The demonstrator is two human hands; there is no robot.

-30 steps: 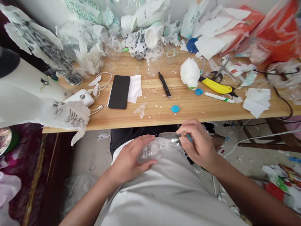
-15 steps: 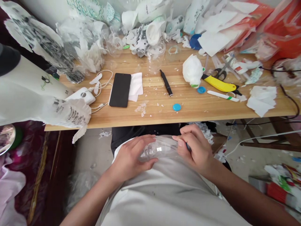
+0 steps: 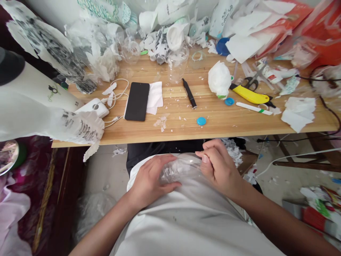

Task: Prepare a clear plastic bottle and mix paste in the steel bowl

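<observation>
Against the white shirt over my lap lies a clear plastic bottle (image 3: 183,164), or a piece cut from one; its right end runs under my fingers. My left hand (image 3: 153,179) grips it from the left side, fingers over the far side and thumb along the near side. My right hand (image 3: 220,167) is closed in a fist at its right end, thumb pressed on the bent forefinger. What that fist holds is hidden; a small dark thing showed in it a moment before.
On the wooden table (image 3: 176,131) ahead are a phone (image 3: 137,101), a black marker (image 3: 189,94), a blue cap (image 3: 201,121), a white paper-covered ball (image 3: 219,79), a yellow cutter (image 3: 252,94) and scissors (image 3: 252,82). Paper-wrapped bottles and scraps line the back. A white flask (image 3: 37,85) stands left.
The clear bottle has turned slightly in my hands. My right fist has rolled a little, and the dark thing in it is now out of sight.
</observation>
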